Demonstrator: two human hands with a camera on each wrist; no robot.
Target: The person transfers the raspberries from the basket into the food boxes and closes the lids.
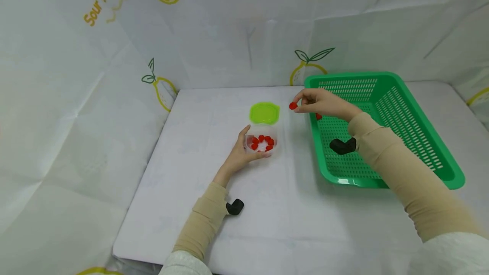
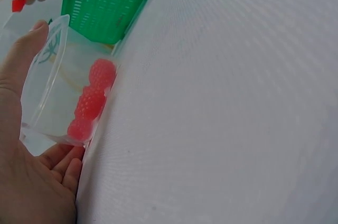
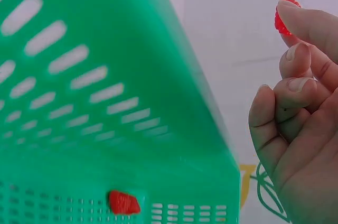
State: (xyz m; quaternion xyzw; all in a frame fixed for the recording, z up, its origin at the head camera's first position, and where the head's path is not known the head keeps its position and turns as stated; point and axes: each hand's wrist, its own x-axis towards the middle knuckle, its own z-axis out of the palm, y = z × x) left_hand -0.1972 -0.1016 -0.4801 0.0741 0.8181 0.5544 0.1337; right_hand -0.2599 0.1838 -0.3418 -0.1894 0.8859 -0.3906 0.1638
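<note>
Between the thumb and index finger of my right hand is a red raspberry, pinched just left of the green basket's rim. My left hand grips a clear plastic box, thumb on one side and fingers on the other. Several red raspberries lie on the bottom of that box, loosely in a ring in the head view. In the right wrist view, one more red raspberry lies inside the green basket. A bright green lid lies flat just behind the box.
The large green basket with slotted walls stands on the right of the white table. A white cloth printed with lemons hangs behind it. Black wrist-camera mounts stick out from both sleeves.
</note>
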